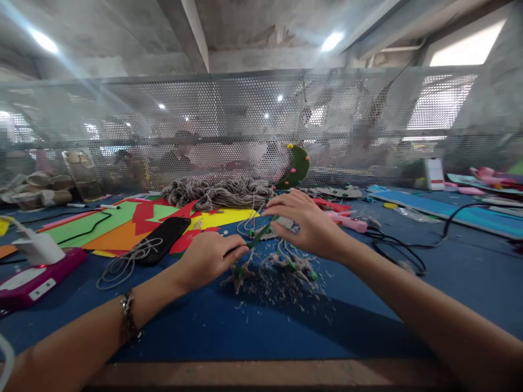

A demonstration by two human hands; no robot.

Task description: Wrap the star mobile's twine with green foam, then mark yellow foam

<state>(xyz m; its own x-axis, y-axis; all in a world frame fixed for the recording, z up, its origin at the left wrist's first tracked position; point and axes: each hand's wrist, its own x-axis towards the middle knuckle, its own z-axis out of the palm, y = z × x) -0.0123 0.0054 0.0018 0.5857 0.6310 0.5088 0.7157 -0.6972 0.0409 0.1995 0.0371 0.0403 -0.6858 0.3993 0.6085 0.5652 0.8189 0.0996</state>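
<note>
A narrow green strip, perhaps felt, slants up to the right from my left hand, whose thumb and fingers are closed on its lower end. Over its upper end is my right hand, fingers stretched and apart from the thumb; whether a fingertip touches the strip is unclear. Below the hands lies a small grey star ornament with a green bit and a string. More grey stars with green pieces lie bunched to its right among pale scraps. A green crescent moon with coloured pompoms stands beyond my right hand.
Bundles of grey cord lie at the back before a perforated metal screen. Coloured sheets, a black phone with a white cable, and a magenta power strip are left. Pink glue gun and black cables sit right.
</note>
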